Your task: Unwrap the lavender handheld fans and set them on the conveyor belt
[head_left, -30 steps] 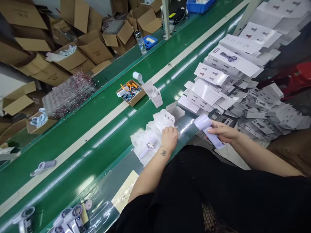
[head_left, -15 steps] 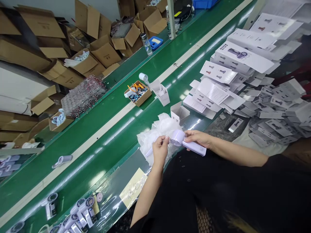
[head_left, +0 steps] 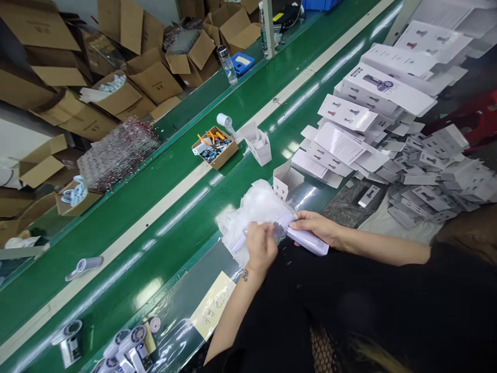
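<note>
My right hand (head_left: 316, 228) is closed around the handle of a lilac handheld fan (head_left: 309, 242), its round head tipped toward my left hand. Fingers curled, my left hand (head_left: 262, 243) sits right beside the fan's head and hides part of it. Whatever its fingertips pinch, if anything, is hidden. Both hands are over a heap of thin white plastic bags (head_left: 256, 202). A second lilac piece (head_left: 239, 243) lies on the bags, partly behind my left hand. Beyond the bags stands an open white box (head_left: 287, 181).
A small carton of parts (head_left: 221, 155) and another white box (head_left: 259, 147) stand on the green conveyor (head_left: 174, 207). Printed white boxes (head_left: 353, 114) are piled at right. Several lilac fans (head_left: 128, 344) lie at lower left. A handwritten yellow paper (head_left: 213, 305) lies near my left forearm.
My left hand has turned and its fingers have curled further across the fan's head. The fan's head has tilted, and my right hand keeps its hold. The view has shifted slightly.
</note>
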`<state>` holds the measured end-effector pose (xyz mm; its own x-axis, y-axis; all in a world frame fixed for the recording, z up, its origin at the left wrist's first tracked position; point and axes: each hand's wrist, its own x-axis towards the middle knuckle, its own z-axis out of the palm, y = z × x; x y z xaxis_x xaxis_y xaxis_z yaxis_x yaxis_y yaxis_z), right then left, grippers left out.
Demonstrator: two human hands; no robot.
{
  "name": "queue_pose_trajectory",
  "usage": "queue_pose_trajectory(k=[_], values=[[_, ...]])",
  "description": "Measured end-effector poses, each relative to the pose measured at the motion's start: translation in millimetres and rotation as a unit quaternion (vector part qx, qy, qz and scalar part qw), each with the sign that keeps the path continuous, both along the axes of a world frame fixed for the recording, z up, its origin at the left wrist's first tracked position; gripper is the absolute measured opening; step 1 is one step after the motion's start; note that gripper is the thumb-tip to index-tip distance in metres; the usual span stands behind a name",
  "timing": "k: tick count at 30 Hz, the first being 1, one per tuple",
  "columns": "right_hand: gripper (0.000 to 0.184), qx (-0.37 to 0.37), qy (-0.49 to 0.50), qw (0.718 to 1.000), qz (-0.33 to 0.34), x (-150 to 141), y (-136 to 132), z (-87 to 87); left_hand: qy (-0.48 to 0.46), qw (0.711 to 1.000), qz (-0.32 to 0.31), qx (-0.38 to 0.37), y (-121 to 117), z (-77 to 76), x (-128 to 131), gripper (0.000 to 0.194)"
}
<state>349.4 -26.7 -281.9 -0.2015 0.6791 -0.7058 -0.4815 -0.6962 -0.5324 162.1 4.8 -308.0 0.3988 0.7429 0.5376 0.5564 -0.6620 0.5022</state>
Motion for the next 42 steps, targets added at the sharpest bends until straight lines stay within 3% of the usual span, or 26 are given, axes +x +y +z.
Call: queue_pose_trajectory(k=[2, 6, 10, 12, 14, 16, 18, 20, 21, 23, 26, 29, 32, 34, 36, 37, 38, 40, 41, 42], values=[[0.032, -0.002, 0.009, 1.000, 0.001, -1, -1, 5.7, -0.014, 1.000, -0.018, 0.020, 1, 2.9, 3, 0.009], [0.038, -0.025, 0.046, 0.998, -0.044, 2, 1, 4.3, 0.053, 0.985, -0.153, 0.062, -2, -7.6, 4, 0.008], [0.024, -0.079, 0.014, 0.993, -0.085, 4, 3, -11.1, 0.034, 0.986, -0.114, -0.114, 1, -10.1, 9, 0.015], [0.024, -0.078, -0.040, 0.993, -0.082, 9, 1, -14.8, 0.004, 0.971, -0.107, -0.215, 4, -0.9, 13, 0.017], [0.025, -0.029, -0.140, 0.989, -0.027, 19, -2, -8.9, -0.048, 0.942, -0.096, -0.317, 5, 12.4, 16, 0.018], [0.025, 0.058, -0.275, 0.957, 0.074, 30, -7, 7.7, -0.118, 0.892, -0.075, -0.430, 6, 26.6, 17, 0.019], [0.024, 0.156, -0.407, 0.885, 0.165, 41, -11, 30.4, -0.173, 0.832, -0.070, -0.522, 7, 39.2, 16, 0.022], [0.023, 0.221, -0.502, 0.810, 0.208, 48, -14, 50.7, -0.192, 0.794, -0.091, -0.570, 8, 48.7, 16, 0.025], [0.021, 0.238, -0.526, 0.785, 0.224, 50, -15, 57.7, -0.187, 0.791, -0.102, -0.573, 10, 52.0, 17, 0.025], [0.016, 0.249, -0.521, 0.766, 0.282, 56, -17, 64.0, -0.154, 0.812, -0.118, -0.551, 11, 54.8, 21, 0.025], [0.014, 0.226, -0.450, 0.792, 0.344, 67, -21, 62.3, -0.082, 0.838, -0.170, -0.512, 12, 51.2, 32, 0.023], [0.012, 0.183, -0.355, 0.860, 0.318, 79, -25, 66.3, -0.069, 0.817, -0.180, -0.543, 14, 47.9, 42, 0.025], [0.015, 0.168, -0.315, 0.895, 0.267, 89, -26, 81.8, -0.133, 0.796, -0.123, -0.578, 20, 57.9, 45, 0.028], [0.017, 0.173, -0.325, 0.907, 0.203, 92, -24, 91.5, -0.175, 0.820, -0.111, -0.533, 27, 71.3, 44, 0.028], [0.020, 0.198, -0.298, 0.918, 0.170, 91, -20, 95.2, -0.189, 0.871, -0.127, -0.435, 34, 83.2, 42, 0.028], [0.021, 0.224, -0.268, 0.923, 0.163, 89, -17, 94.3, -0.182, 0.891, -0.147, -0.388, 38, 86.7, 42, 0.037], [0.024, 0.255, -0.229, 0.926, 0.155, 85, -14, 91.6, -0.168, 0.903, -0.176, -0.355, 41, 87.9, 44, 0.057], [0.030, 0.325, -0.140, 0.923, 0.150, 77, -6, 82.8, -0.125, 0.896, -0.243, -0.351, 45, 84.4, 51, 0.101], [0.033, 0.353, -0.093, 0.917, 0.159, 74, -2, 77.3, -0.102, 0.883, -0.271, -0.368, 45, 80.7, 56, 0.108], [0.036, 0.369, -0.053, 0.912, 0.171, 73, 1, 71.3, -0.083, 0.873, -0.289, -0.385, 45, 76.6, 61, 0.100]])
